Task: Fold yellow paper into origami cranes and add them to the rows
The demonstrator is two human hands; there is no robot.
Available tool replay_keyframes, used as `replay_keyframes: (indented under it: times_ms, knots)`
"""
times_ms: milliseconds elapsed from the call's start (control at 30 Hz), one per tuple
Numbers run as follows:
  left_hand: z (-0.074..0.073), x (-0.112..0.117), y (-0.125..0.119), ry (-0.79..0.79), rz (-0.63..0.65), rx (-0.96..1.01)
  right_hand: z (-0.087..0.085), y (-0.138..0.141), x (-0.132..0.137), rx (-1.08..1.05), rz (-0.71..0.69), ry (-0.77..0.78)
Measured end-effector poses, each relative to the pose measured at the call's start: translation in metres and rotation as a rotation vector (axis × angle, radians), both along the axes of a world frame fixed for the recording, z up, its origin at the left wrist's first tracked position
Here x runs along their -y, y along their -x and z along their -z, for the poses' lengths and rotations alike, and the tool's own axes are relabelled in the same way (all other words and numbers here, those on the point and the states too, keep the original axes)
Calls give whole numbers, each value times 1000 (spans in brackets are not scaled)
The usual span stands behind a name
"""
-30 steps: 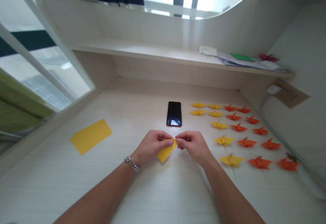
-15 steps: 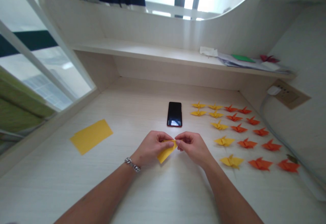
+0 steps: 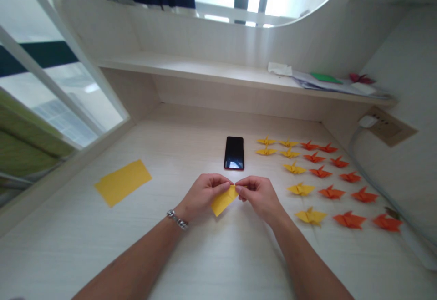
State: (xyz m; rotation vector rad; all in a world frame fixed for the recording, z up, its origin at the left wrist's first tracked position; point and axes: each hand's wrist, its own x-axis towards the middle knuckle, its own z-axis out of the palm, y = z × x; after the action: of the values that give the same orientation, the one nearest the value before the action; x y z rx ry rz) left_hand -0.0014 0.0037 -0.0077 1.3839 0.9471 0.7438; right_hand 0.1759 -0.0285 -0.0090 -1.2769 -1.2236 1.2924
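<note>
A folded piece of yellow paper [image 3: 223, 201] is held just above the desk in front of me. My left hand [image 3: 209, 191] pinches its upper left edge between thumb and fingers. At the paper's upper right corner, my right hand [image 3: 255, 193] also pinches it, and the fingertips of both hands nearly meet there. The lower tip of the paper hangs free, pointing down. Parts of the top edge are covered by my fingers. Just beyond my hands lies a black phone [image 3: 234, 153].
Yellow paper sheets [image 3: 123, 183] lie at the left of the desk. On the right stand rows of yellow paper cranes [image 3: 300, 189] and orange paper cranes [image 3: 331, 192]. A cable [image 3: 365, 168] runs down from a wall socket [image 3: 391, 124]. Papers [image 3: 336, 86] rest on the shelf [image 3: 205, 68].
My left thumb has shifted up toward the paper's top edge, so more of the yellow paper shows. The right hand has barely moved.
</note>
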Motion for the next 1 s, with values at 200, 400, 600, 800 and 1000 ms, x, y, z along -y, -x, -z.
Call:
replay_keyframes:
  times_ms: [200,400,600,800,1000]
  knots:
    - [-4,2,-2,7,-36,117,0,-2,0,-31,23,10]
    - [-9,3,-4,4,-88,77,1,-4,-2,-50,86,-6]
    - [-6,5,-5,3,-105,61,1,0,-1,-43,68,-11]
    - [-5,4,0,8,-80,26,1,0,0,59,-39,5]
    - [-6,1,1,-14,-83,-65,4,2,-1,48,-14,9]
